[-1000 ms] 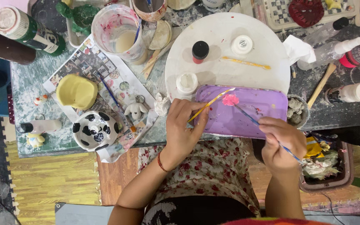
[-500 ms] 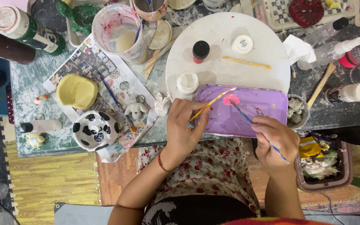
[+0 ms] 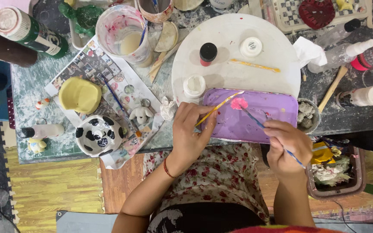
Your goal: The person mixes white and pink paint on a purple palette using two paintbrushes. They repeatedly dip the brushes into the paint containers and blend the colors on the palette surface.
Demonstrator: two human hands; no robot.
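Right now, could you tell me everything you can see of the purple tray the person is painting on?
The purple tray is a flat, rounded rectangle with a matte lilac coat, looking like painted clay. It lies level at the table's near edge, overlapping the white round board. A pink flower-like blot sits near its top left. The right hand holds a blue brush with its tip at the blot; the left hand steadies the left edge, holding a yellow brush.

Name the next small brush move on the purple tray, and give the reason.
Probably another short stroke: the right hand has the blue-handled brush tip at the pink flower-shaped blot on the purple rectangular tray. The left hand holds a yellow-handled brush, tip beside the blot.
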